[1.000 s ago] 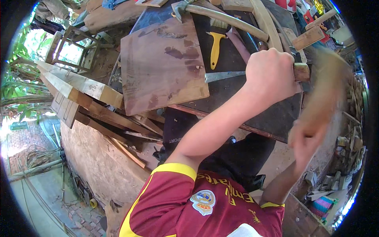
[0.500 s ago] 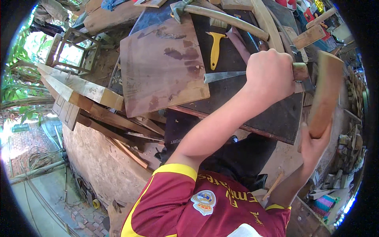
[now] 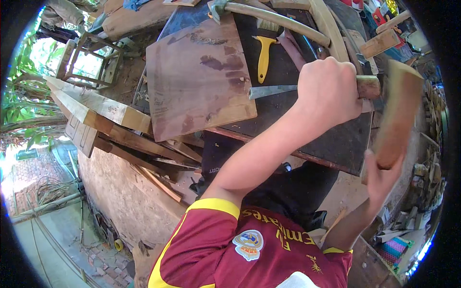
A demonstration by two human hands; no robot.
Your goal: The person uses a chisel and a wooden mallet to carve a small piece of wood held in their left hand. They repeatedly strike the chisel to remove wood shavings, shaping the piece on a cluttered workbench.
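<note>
My left hand (image 3: 327, 91) is wrapped round a chisel, whose metal blade (image 3: 273, 91) points left and whose wooden handle end (image 3: 369, 87) sticks out to the right of my fist. The blade's tip meets the right edge of a flat brown board (image 3: 192, 81) with dark stains and a few chips on it. My right hand (image 3: 384, 175) grips a wooden mallet (image 3: 398, 113), slightly smeared by motion. The mallet stands to the right of the chisel's handle end, with a gap between them. My fist hides the middle of the chisel.
On the dark worktable (image 3: 336, 144) lie a yellow-handled brush (image 3: 263, 57) and an adze-like tool with a long wooden handle (image 3: 278, 21). Stacked timber pieces (image 3: 120, 129) stick out at the left. A wooden stool frame (image 3: 91, 62) stands at the far left.
The mallet in my right hand has shifted slightly to the right, away from the chisel's handle end. The chisel's tip still meets the board's edge.
</note>
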